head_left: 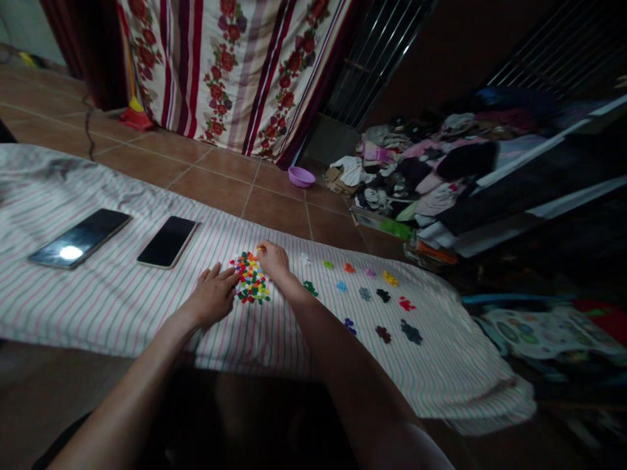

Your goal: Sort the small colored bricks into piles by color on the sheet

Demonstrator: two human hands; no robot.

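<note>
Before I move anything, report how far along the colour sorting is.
Looks done: separate single-colour piles, such as the red pile and the yellow pile. In hand: what looks like a yellow piece, in the fingers of the right hand. Left to do: the mixed pile, many colours together, with the left hand at its edge.

Dim room, soft blur, glare on phone [80, 239].

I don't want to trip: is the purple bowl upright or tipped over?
Upright: the purple bowl sits on the tiled floor with its open mouth facing up.
</note>
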